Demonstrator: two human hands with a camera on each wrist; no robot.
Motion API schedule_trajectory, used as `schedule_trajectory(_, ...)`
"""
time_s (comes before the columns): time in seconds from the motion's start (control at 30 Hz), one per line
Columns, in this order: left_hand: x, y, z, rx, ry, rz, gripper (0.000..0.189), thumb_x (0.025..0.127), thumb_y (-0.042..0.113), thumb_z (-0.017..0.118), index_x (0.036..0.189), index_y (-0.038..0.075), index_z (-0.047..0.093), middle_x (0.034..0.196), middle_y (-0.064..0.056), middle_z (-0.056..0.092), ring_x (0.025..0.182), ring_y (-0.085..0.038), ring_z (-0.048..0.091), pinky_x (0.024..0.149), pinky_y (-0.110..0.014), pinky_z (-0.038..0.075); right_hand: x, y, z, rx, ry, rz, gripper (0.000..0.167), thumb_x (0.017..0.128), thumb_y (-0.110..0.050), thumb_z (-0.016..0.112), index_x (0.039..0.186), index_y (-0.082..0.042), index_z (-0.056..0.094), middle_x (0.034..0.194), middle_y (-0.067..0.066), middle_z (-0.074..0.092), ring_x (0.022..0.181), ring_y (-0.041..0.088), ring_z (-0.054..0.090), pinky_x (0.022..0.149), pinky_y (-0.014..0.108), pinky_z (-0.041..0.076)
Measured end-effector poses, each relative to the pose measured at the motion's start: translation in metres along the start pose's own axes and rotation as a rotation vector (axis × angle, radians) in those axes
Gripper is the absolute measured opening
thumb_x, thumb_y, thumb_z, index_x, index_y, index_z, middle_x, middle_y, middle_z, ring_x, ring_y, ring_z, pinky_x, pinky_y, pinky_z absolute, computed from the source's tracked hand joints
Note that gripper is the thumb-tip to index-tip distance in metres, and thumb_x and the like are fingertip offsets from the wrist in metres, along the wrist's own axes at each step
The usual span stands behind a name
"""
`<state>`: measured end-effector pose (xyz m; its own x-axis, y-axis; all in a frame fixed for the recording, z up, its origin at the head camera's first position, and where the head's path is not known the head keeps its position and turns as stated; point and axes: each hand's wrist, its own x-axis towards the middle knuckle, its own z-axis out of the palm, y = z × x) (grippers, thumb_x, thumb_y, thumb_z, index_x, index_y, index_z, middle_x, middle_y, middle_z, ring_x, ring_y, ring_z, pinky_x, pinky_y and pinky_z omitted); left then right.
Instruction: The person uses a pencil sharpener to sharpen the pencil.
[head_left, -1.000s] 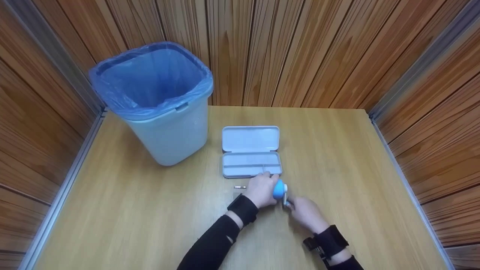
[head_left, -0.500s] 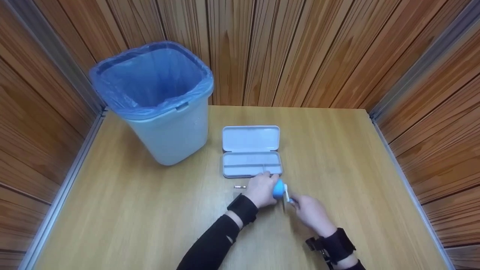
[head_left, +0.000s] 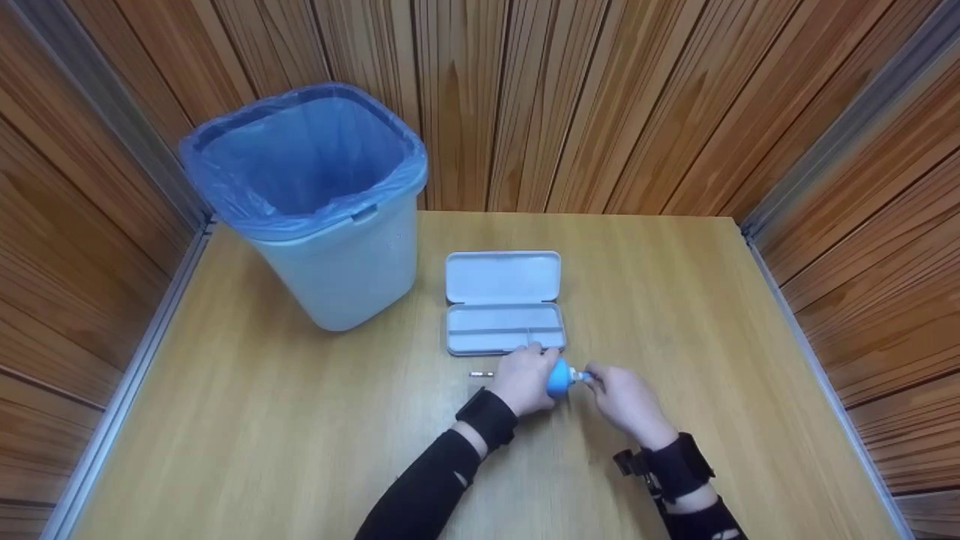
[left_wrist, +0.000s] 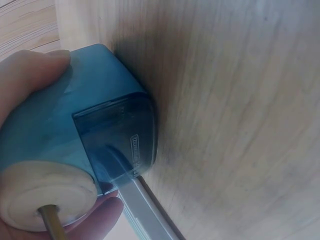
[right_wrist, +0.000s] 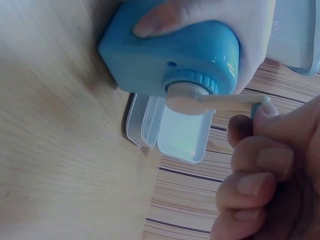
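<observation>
My left hand grips a blue crank pencil sharpener on the table, just in front of an open pencil case. In the left wrist view, the sharpener's see-through shavings drawer faces the table side, and a pencil sticks out of its round cream holder. The pencil's end shows left of my left hand in the head view. With thumb and fingers, my right hand pinches the knob of the white crank arm, which points toward that hand.
A pale bin lined with a blue bag stands at the back left. Wood-panelled walls enclose the table at the back and both sides. The pencil case's lid lies back toward the rear wall.
The crank has turned, its knob swinging from low beside the sharpener up and outward, and my right hand has moved up with it. My left hand and the sharpener stay in place.
</observation>
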<state>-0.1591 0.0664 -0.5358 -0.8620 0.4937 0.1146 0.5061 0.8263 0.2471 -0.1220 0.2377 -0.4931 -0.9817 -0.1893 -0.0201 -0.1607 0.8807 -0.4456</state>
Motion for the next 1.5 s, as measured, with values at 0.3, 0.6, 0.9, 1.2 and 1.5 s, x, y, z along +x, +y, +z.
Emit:
schedule_trajectory(0.3, 0.001, -0.001, -0.001, 0.000, -0.018, -0.010, 0.063, 0.065, 0.039, 0.089, 0.117, 0.015, 0.063, 0.100, -0.004, 0.068, 0.084, -0.021, 0.065, 0.068, -0.031, 0.054, 0.018, 0.001, -0.004, 0.039, -0.048, 0.021, 0.009, 0.093, -0.003, 0.060, 0.091, -0.001, 0.068, 0.081, 0.013, 0.069, 0.066, 0.017, 0.054, 0.062, 0.033, 0.047)
schedule_trajectory(0.6, 0.002, -0.002, -0.002, -0.014, -0.060, -0.031, 0.067, 0.068, 0.039, 0.088, 0.124, 0.015, 0.061, 0.106, -0.006, 0.067, 0.089, -0.022, 0.065, 0.072, -0.032, 0.054, 0.030, 0.000, -0.008, 0.053, -0.070, 0.027, 0.010, 0.093, -0.003, 0.058, 0.092, -0.002, 0.068, 0.082, 0.012, 0.069, 0.070, 0.019, 0.057, 0.067, 0.039, 0.051)
schedule_trajectory(0.9, 0.001, -0.003, -0.004, 0.005, -0.017, -0.029, 0.064, 0.064, 0.039, 0.089, 0.117, 0.016, 0.062, 0.100, -0.004, 0.067, 0.084, -0.022, 0.065, 0.067, -0.033, 0.054, 0.041, 0.004, -0.004, 0.055, -0.045, -0.003, 0.011, 0.093, -0.003, 0.057, 0.086, -0.002, 0.065, 0.074, 0.009, 0.062, 0.066, 0.019, 0.053, 0.065, 0.037, 0.048)
schedule_trajectory(1.2, 0.002, -0.001, -0.004, -0.005, -0.059, -0.039, 0.068, 0.067, 0.039, 0.088, 0.125, 0.016, 0.061, 0.106, -0.005, 0.067, 0.090, -0.021, 0.065, 0.071, -0.033, 0.055, 0.054, 0.011, 0.002, 0.063, -0.077, 0.029, 0.013, 0.095, -0.004, 0.055, 0.087, -0.001, 0.064, 0.074, 0.009, 0.059, 0.067, 0.020, 0.051, 0.064, 0.034, 0.044)
schedule_trajectory(1.5, 0.002, 0.002, -0.003, -0.011, -0.064, -0.033, 0.069, 0.067, 0.039, 0.088, 0.127, 0.016, 0.061, 0.107, -0.005, 0.067, 0.090, -0.021, 0.064, 0.073, -0.032, 0.054, 0.063, 0.019, 0.012, 0.067, -0.165, 0.133, 0.014, 0.097, -0.008, 0.054, 0.099, -0.001, 0.066, 0.086, 0.012, 0.064, 0.075, 0.022, 0.055, 0.070, 0.038, 0.048)
